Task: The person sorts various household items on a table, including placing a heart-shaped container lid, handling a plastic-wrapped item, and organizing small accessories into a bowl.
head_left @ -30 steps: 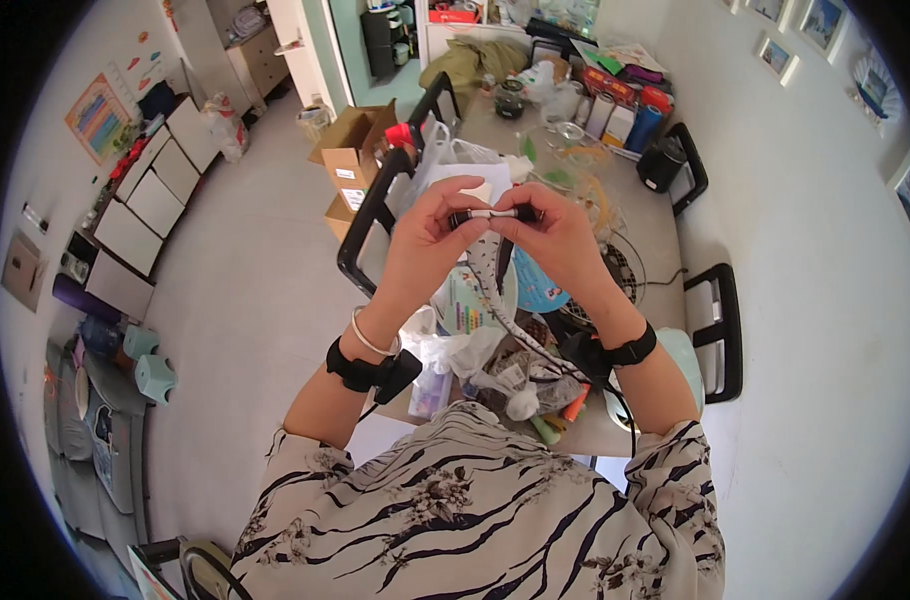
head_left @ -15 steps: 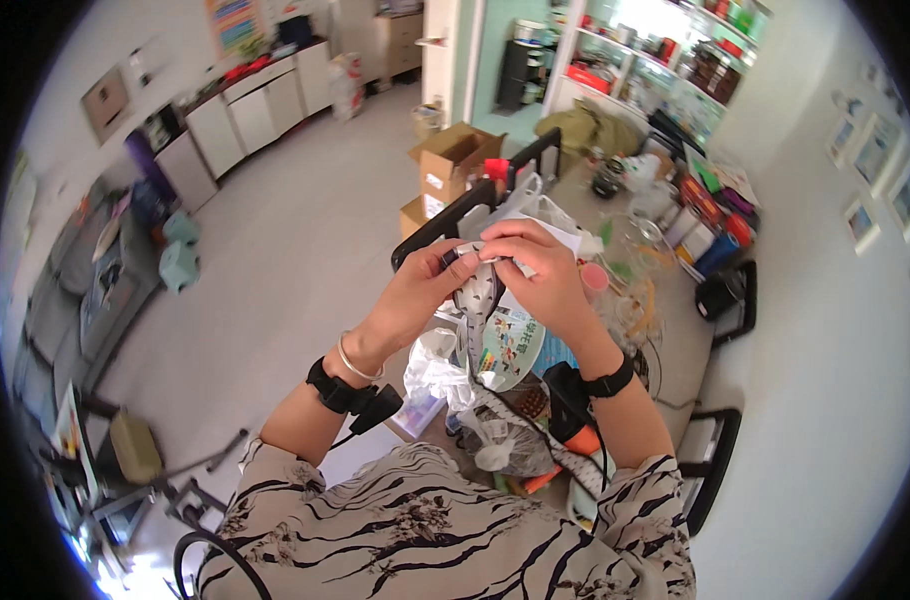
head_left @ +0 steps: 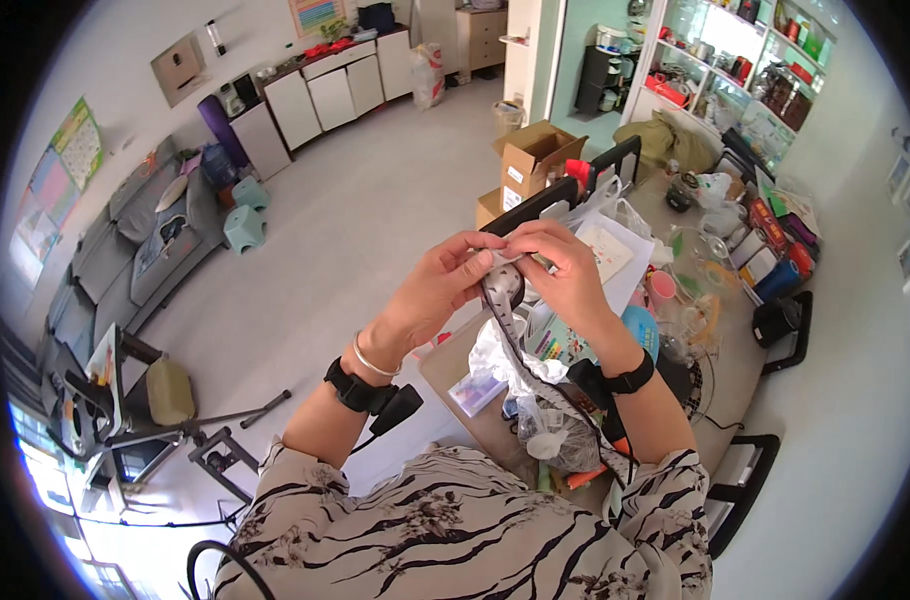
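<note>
A long, narrow fabric strip point(head_left: 503, 297), white with small black marks and a dark edge, hangs from my fingers over the near part of the table. Its upper end is pinched by my left hand point(head_left: 427, 298), thumb and forefinger pressed together. Close beside it, my right hand point(head_left: 567, 283) pinches the same end, and the two sets of fingertips nearly meet. Further down, the strip runs past a crumpled white plastic bag point(head_left: 491, 357) and a knotted clear bag point(head_left: 567, 443) toward my right sleeve. My fingers cover part of the held end.
The cluttered table point(head_left: 455, 372) carries papers point(head_left: 615, 258), a pink cup point(head_left: 661, 286) and many loose items. Cardboard boxes point(head_left: 535, 160) and a black chair back point(head_left: 545, 205) stand beyond its far left edge. Left are a grey sofa point(head_left: 115, 250) and a tripod-like metal stand point(head_left: 215, 425).
The view has swung left, so the room and table appear further right. Both hands keep pinching the fabric strip, held close together; its hanging part now slants more to the right.
</note>
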The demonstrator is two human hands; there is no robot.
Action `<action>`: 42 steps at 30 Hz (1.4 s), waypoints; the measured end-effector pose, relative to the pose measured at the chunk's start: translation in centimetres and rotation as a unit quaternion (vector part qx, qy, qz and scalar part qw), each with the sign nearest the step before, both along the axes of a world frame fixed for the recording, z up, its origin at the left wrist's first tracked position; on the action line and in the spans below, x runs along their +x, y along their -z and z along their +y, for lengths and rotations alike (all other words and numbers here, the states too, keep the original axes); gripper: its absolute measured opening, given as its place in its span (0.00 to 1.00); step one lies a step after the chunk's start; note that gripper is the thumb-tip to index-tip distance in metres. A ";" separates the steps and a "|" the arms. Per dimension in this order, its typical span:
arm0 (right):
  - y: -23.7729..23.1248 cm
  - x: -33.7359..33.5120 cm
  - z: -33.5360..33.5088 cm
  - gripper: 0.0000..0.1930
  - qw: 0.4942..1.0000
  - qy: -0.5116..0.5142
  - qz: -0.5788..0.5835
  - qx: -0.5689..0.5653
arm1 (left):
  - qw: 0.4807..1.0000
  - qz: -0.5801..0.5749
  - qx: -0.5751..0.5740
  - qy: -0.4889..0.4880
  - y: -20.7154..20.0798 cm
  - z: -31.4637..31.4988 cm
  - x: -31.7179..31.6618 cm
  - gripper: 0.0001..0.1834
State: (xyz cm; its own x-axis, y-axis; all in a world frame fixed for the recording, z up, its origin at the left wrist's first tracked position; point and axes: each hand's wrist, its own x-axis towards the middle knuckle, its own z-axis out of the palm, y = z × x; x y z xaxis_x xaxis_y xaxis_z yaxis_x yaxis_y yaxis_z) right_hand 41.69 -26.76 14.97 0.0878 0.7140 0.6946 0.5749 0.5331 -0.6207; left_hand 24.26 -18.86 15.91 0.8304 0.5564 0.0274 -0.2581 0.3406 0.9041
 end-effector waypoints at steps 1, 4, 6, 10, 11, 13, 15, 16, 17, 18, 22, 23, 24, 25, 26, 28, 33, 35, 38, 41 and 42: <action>0.0 -0.6 0.2 0.08 1.000 0.000 -0.007 0.003 | 1.000 -0.004 -0.001 0.007 0.0 0.7 -0.4 0.14; -0.8 -2.2 -0.2 0.09 0.993 -0.037 0.096 -0.054 | 0.993 0.008 0.112 -0.017 0.2 1.9 -1.3 0.14; -1.8 -3.1 -0.5 0.09 0.956 -0.076 0.265 -0.100 | 0.951 0.059 0.300 -0.047 -0.7 1.9 -1.1 0.14; -2.8 -2.3 -1.3 0.09 0.959 -0.001 0.186 -0.213 | 0.917 0.055 0.391 -0.063 -1.0 2.2 0.0 0.14; -2.9 -2.1 -1.5 0.09 0.960 0.005 0.183 -0.212 | 0.932 0.029 0.357 -0.050 -0.8 2.4 0.4 0.15; -2.8 -1.4 -1.9 0.07 0.973 -0.016 0.194 -0.123 | 0.946 -0.003 0.322 -0.032 -0.3 2.0 1.5 0.15; -2.4 0.0 -2.4 0.07 0.978 0.014 0.189 -0.087 | 0.987 -0.082 0.135 0.039 0.0 1.2 3.0 0.15; -2.4 0.7 -2.6 0.07 0.983 0.029 0.173 -0.060 | 0.989 -0.037 0.126 0.063 -0.1 0.8 3.6 0.14; -2.3 1.2 -2.8 0.07 0.986 0.043 0.159 -0.032 | 0.988 -0.038 0.129 0.070 0.1 0.6 4.2 0.14; -2.3 1.6 -3.1 0.07 0.992 0.075 0.099 -0.007 | 0.992 -0.036 0.096 0.076 0.5 0.4 4.9 0.13; -2.0 3.1 -4.8 0.09 0.994 0.110 -0.012 0.014 | 0.995 -0.053 0.029 0.077 -0.3 -1.0 6.9 0.12; -2.0 3.1 -5.2 0.09 0.993 0.113 -0.012 0.016 | 0.996 -0.058 0.022 0.067 -0.3 -1.1 7.3 0.11; -2.0 3.0 -5.5 0.11 0.995 0.087 0.045 0.002 | 0.997 -0.043 0.036 0.061 0.1 -0.7 7.6 0.09; -2.1 2.9 -5.7 0.13 0.993 0.060 0.101 -0.011 | 0.996 -0.043 0.039 0.063 0.0 -0.6 7.8 0.09; -1.9 2.9 -5.8 0.16 0.985 0.039 0.161 -0.047 | 0.995 -0.029 0.081 0.053 0.1 -0.7 7.9 0.09; -1.5 3.6 -5.7 0.15 0.982 0.079 0.155 -0.066 | 0.991 -0.014 0.125 0.044 0.2 -0.7 8.3 0.09; -0.4 4.5 -5.8 0.10 0.973 0.129 0.173 -0.086 | 0.986 -0.084 0.101 0.099 -0.3 -1.7 8.5 0.11; -0.2 4.6 -5.6 0.08 0.980 0.138 0.140 -0.036 | 0.990 -0.060 0.060 0.115 -0.9 -1.8 8.0 0.11; -0.6 3.8 -5.4 0.08 0.987 0.132 0.096 -0.006 | 0.994 -0.069 0.002 0.091 -0.3 -1.0 8.3 0.10; -1.0 2.5 -5.4 0.08 0.972 0.100 0.210 -0.028 | 0.990 -0.039 0.117 0.076 0.3 -0.1 8.1 0.11; -0.9 2.7 -5.5 0.08 0.971 0.103 0.213 -0.030 | 0.977 -0.058 0.191 0.075 0.4 -0.1 8.2 0.11</action>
